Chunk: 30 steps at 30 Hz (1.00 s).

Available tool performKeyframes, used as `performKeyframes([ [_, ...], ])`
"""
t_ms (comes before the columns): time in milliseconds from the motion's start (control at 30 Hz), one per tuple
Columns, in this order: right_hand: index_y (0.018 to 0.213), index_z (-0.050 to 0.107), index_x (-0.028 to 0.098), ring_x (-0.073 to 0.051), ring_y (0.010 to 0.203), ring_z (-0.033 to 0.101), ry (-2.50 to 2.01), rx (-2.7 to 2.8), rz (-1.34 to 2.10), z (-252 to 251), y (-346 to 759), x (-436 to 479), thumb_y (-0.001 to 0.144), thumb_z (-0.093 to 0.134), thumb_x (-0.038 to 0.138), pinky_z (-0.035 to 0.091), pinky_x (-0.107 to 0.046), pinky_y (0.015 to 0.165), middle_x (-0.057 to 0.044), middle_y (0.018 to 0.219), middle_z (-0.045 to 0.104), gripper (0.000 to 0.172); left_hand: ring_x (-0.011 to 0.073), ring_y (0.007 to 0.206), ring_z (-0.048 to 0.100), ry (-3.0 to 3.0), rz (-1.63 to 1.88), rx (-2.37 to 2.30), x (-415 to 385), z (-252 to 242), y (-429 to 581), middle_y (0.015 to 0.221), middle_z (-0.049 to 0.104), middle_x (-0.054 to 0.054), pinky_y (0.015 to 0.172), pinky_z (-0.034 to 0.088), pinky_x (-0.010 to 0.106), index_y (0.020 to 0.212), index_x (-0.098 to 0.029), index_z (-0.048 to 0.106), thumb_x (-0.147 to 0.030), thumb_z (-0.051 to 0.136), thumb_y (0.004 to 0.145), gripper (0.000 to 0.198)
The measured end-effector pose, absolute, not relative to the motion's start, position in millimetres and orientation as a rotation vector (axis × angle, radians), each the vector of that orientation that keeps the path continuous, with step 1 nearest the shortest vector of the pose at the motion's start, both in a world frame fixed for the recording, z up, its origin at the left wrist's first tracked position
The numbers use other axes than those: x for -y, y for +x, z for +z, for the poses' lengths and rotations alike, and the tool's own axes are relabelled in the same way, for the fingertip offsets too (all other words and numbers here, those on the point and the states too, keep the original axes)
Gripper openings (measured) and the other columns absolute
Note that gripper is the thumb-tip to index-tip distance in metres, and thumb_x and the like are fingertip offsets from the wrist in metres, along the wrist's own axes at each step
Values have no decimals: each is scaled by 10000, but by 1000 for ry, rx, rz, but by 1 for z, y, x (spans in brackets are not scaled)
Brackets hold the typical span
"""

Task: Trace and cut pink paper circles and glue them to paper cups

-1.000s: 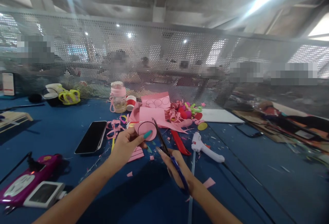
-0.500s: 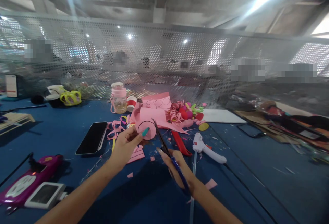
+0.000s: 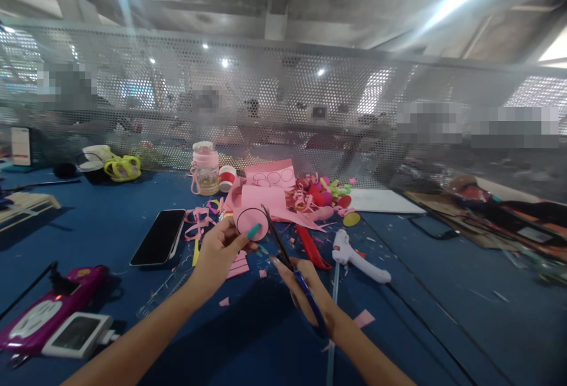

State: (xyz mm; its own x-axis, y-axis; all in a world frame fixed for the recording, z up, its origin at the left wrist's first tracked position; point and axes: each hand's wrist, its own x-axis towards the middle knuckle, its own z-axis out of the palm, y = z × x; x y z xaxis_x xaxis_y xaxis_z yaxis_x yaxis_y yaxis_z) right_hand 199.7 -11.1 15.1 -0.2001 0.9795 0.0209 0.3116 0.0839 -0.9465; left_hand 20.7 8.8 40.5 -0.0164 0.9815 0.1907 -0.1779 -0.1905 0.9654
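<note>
Between the thumb and fingers of my left hand (image 3: 221, 244) is a round pink paper piece (image 3: 251, 221) with a black line drawn along its edge. My right hand (image 3: 305, 291) grips blue-handled scissors (image 3: 278, 238), their dark blades pointing up beside the right edge of the disc. Whether the blades touch the paper, I cannot tell. Behind the disc lies a pink paper sheet (image 3: 264, 197), and farther back another sheet (image 3: 281, 174) bears drawn circles. Small pink scraps (image 3: 263, 273) are scattered on the blue table below my hands.
A white glue gun (image 3: 358, 259) with its cord lies to the right, near a red strip (image 3: 312, 248). Left of my hands are a black phone (image 3: 159, 237) and a purple device (image 3: 48, 309). A pink-lidded bottle (image 3: 205, 170) stands before the perforated metal screen (image 3: 283, 91).
The pink disc has turned slightly in my left hand, and its thumb has shifted a little. My right hand and the scissors stay nearly in place.
</note>
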Motion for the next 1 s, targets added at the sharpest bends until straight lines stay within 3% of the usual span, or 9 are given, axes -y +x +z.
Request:
performKeyframes([
  [400, 662, 505, 176, -91, 379, 378, -1273, 1723, 1088, 16, 199, 12, 757, 434, 695, 278, -228, 381, 60, 437, 362, 532, 157, 579, 651, 1276, 1389, -920, -7, 35, 21, 623, 663, 5, 599, 523, 264, 846, -159, 581, -409, 714, 673, 332],
  [1000, 650, 541, 177, -80, 420, 309, -1264, 1683, 1117, 16, 202, 11, 743, 498, 664, 212, -225, 391, 65, 444, 311, 498, 130, 578, 652, 1263, 1376, -900, -9, 35, 19, 702, 677, 4, 566, 508, 224, 882, -154, 581, -353, 694, 706, 288],
])
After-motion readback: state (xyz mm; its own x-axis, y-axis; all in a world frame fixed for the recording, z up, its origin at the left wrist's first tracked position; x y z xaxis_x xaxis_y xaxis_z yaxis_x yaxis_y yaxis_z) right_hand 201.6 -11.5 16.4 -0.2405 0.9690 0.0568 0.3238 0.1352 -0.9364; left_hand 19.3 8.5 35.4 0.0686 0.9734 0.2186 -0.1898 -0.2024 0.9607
